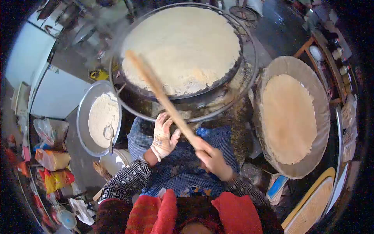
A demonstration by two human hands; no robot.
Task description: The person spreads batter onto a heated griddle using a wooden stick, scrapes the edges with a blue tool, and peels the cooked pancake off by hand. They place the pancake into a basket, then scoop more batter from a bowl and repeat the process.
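Note:
My right hand [212, 159], bare, is wrapped round the lower end of a long wooden stick [167, 103]. The stick slants up and left, its far end blurred over a large round griddle [238, 64]. A thin pale sheet of batter or pancake [179, 43] covers the griddle, with browned, flaky patches near its front edge. My left hand [163, 136] wears a stained whitish glove. Its fingers are spread upward and hold nothing, close by the front of the metal ring [218, 114] around the griddle, left of the stick.
On the left stands a metal basin [81, 130] of pale flour or meal with a ladle [108, 132] in it. A large lined basin [322, 136] of beige batter or dough sits at right. Bags [54, 160] lie far left; a blue box [277, 186] is lower right.

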